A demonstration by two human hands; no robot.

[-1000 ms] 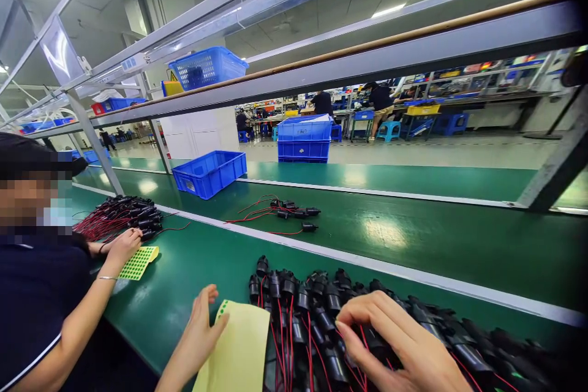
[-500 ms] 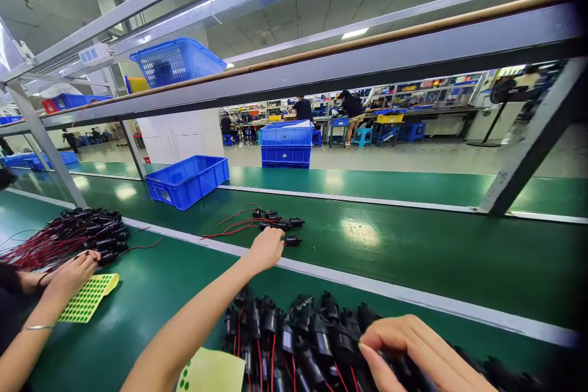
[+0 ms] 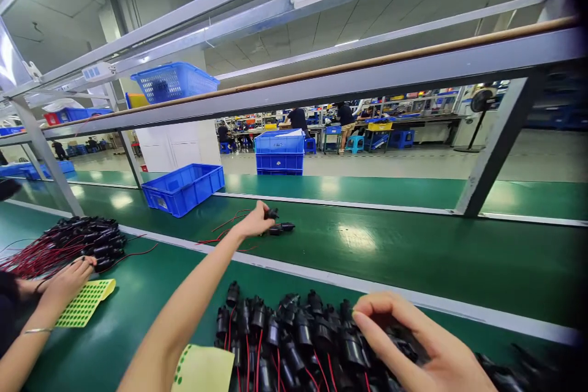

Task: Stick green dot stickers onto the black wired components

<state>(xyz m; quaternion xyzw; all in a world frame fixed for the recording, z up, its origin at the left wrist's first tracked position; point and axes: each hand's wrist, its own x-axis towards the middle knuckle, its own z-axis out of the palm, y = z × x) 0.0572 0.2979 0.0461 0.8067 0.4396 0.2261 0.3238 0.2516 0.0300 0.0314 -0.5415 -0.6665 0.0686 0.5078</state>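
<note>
Since half a second ago the left hand (image 3: 255, 225) has closed on the small bunch of connectors (image 3: 275, 225) out on the green belt (image 3: 413, 245); its fingers now wrap the near end. The bunch lies flat, long axis left to right, black plugs pointing right, thin red wires trailing left. The right hand (image 3: 413, 349) rests on the connector pile (image 3: 294, 337) on the table (image 3: 151, 294), fingers curled over black plugs; whether they grip one I cannot tell.
</note>
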